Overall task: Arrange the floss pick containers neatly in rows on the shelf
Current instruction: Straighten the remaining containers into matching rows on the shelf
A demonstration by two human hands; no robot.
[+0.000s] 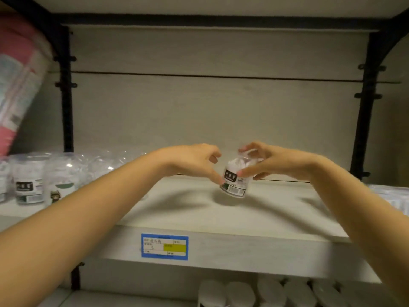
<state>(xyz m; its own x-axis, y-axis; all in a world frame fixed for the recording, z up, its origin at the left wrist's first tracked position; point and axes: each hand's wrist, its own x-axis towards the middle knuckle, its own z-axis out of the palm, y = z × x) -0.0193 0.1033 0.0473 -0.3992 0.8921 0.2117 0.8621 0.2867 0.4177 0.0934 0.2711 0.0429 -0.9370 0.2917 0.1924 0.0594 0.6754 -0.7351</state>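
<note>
A clear floss pick container [235, 180] with a black label and a barcode is tilted just above the white shelf [199, 213], near its middle. My right hand [265, 161] grips it from the right, fingers over the lid and thumb on its side. My left hand [197, 161] is at its left, with a fingertip touching the lower label; its other fingers are curled and apart. Several more floss pick containers [29, 180] stand at the shelf's far left.
A pink and white package [15, 85] leans at the upper left. Black shelf posts [66, 96] stand at both sides. A blue price tag [164, 247] is on the shelf's front edge. White lidded tubs [272, 293] fill the shelf below. A clear packet [394, 198] lies at right.
</note>
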